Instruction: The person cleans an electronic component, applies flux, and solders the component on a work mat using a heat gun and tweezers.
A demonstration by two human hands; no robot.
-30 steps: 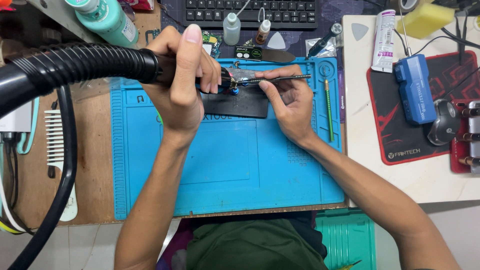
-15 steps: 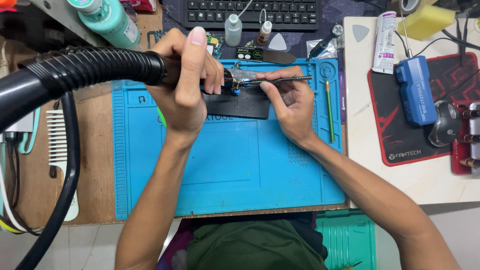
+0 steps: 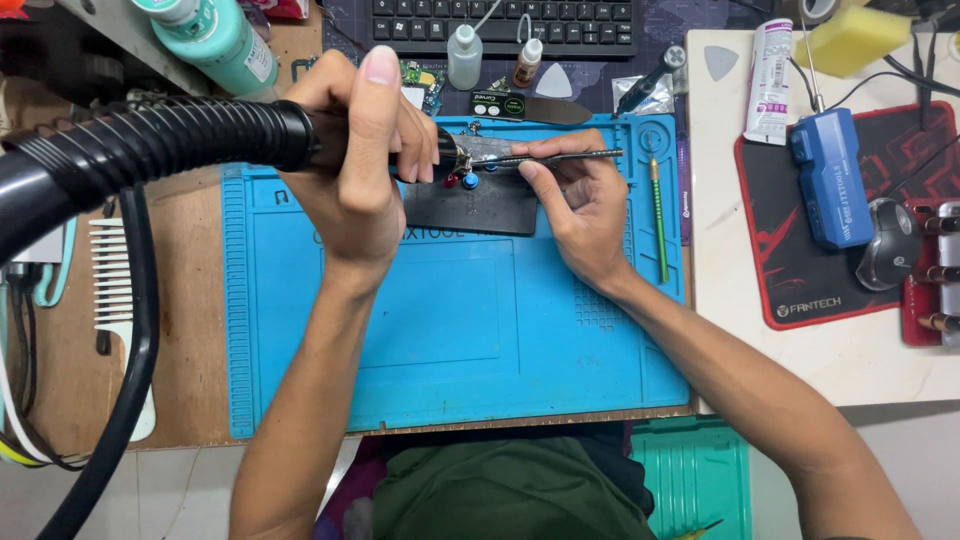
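Hands meet at upper centre of the frame: the left hand (image 3: 365,165) wraps its grip round a black ribbed hose nozzle (image 3: 200,140), aiming it at a small black board (image 3: 470,205) on the blue silicone mat (image 3: 450,320), while the right hand (image 3: 580,205) pinches slim metal tweezers (image 3: 560,157), steadying the work. Dropper bottles (image 3: 465,55) and a green pen (image 3: 658,215) crowd nearby.

- left hand (image 3: 365,150) shifts a touch along the black hot-air handle (image 3: 345,140), thumb now poking straight up instead of leaning right
- ribbed hose (image 3: 140,150) rides a bit higher
- right hand (image 3: 580,205) nudges the tweezers (image 3: 555,157) slightly left
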